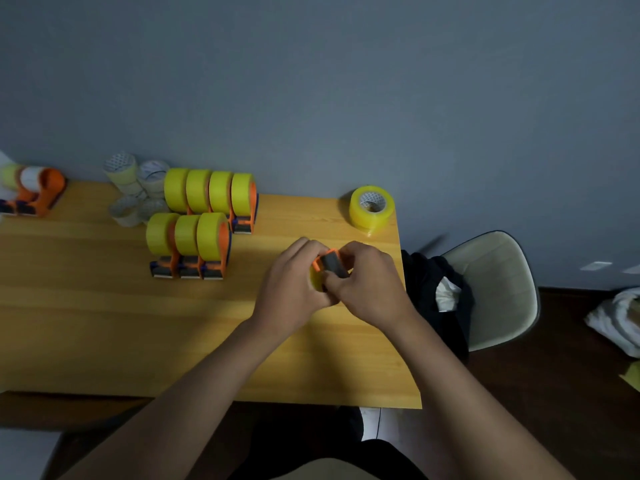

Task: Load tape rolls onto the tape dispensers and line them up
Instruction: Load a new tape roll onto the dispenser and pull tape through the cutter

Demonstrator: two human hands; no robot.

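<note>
**Both hands on one dispenser, a roll going on**

The dispenser is held a little above the bench, near its right edge, and both hands close around it. The left hand grips the side where a yellow roll shows; the right hand holds the grey end, fingers curled over it. How far the roll sits on the hub is hidden. I judge the roll is being seated now.

The dispenser's long axis seems to run from near-left to far-right. To its left, well apart, stand two rows of loaded dispensers; the left hand is nearer to them. Behind the dispenser, at the wall, lies a spare yellow roll.
</note>
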